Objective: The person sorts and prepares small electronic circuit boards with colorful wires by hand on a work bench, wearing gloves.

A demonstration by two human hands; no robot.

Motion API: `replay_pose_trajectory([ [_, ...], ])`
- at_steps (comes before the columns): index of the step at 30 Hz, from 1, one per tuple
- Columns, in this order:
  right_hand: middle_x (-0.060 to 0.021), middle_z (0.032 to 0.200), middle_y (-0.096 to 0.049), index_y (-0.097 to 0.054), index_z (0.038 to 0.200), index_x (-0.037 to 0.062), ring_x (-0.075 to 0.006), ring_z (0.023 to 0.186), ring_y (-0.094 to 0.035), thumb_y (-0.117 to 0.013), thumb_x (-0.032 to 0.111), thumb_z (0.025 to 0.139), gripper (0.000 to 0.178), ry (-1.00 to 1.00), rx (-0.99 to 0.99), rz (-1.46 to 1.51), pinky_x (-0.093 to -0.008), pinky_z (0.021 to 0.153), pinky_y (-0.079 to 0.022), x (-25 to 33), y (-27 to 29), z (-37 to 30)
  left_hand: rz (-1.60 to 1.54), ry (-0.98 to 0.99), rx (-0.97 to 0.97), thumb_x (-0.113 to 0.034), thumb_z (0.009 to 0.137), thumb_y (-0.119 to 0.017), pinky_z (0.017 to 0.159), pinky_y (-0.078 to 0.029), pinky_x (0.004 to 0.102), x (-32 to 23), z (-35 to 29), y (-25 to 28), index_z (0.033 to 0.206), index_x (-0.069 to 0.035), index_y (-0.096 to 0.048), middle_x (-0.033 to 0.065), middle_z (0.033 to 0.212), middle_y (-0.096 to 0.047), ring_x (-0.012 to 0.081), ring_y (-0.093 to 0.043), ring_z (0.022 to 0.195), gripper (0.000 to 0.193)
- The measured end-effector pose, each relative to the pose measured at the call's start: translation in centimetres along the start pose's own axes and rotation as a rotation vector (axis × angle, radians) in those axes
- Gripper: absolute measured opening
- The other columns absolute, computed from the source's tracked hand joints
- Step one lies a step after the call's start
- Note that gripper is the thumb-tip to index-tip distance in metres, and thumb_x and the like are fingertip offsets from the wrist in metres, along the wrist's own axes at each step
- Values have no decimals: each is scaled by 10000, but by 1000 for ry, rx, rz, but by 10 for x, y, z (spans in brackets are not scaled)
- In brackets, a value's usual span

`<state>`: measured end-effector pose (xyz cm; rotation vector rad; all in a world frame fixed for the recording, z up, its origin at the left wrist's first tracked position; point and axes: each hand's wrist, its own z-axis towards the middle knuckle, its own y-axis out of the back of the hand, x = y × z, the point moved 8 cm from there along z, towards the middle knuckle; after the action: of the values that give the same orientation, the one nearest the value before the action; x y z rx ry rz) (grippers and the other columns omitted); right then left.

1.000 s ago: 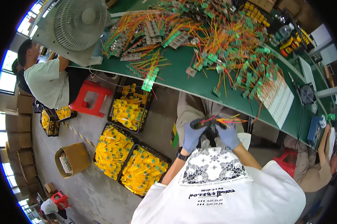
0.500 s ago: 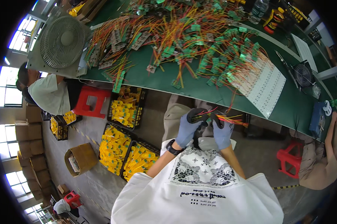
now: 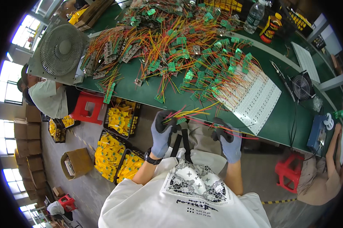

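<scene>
My left hand, in a grey glove with dark palm and fingers, is closed around a bundle of red and yellow wires. Their free ends fan out to the right. My right hand, gloved alike, pinches a few red and yellow wires whose ends stick out to its right. Thin red strands stretch across the gap between both hands. Whatever the wires attach to is hidden in my fingers. Both hands are just off the front edge of the green table, below a white perforated board.
Green circuit boards with wires lie heaped across the table. A fan stands left; a bottle, tweezers and a small black fan lie right. Crates of yellow pieces sit on the floor. Co-workers sit on both sides.
My hands have moved apart, the left one to the left and the right one slightly right. The wires, bunched together before, now spread between them. The view has shifted slightly.
</scene>
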<state>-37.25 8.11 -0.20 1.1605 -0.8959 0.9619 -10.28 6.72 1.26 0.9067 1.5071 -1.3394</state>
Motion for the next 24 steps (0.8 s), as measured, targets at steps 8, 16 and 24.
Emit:
replay_pose_trajectory([
  [8, -134, 910, -698, -661, 1051, 18, -243, 832, -670, -676, 156, 839, 253, 62, 48, 74, -330, 762, -502, 127, -33, 180, 30, -207, -229, -168, 949, -590, 565, -425, 227, -76, 62, 33, 1126, -10, -532, 11, 788, -574, 92, -538, 619, 244],
  [16, -185, 933, -684, -657, 1035, 18, -317, 866, -662, -691, 218, 821, 296, 160, 233, -320, -368, 778, -510, 130, -96, 194, -130, -238, -18, 29, 917, -510, 668, -509, 260, -105, 161, 32, 1240, 18, -462, 90, 1126, -577, 153, -653, 823, 327],
  [24, -52, 789, -655, -639, 1112, 27, -105, 597, -594, -635, 194, 913, 260, -156, 143, 349, -250, 497, -447, 120, -149, 298, 257, -346, 438, 24, 839, -617, 686, -530, 247, -124, 273, -25, 1147, 44, -582, 54, 1024, -645, 83, -630, 824, 311],
])
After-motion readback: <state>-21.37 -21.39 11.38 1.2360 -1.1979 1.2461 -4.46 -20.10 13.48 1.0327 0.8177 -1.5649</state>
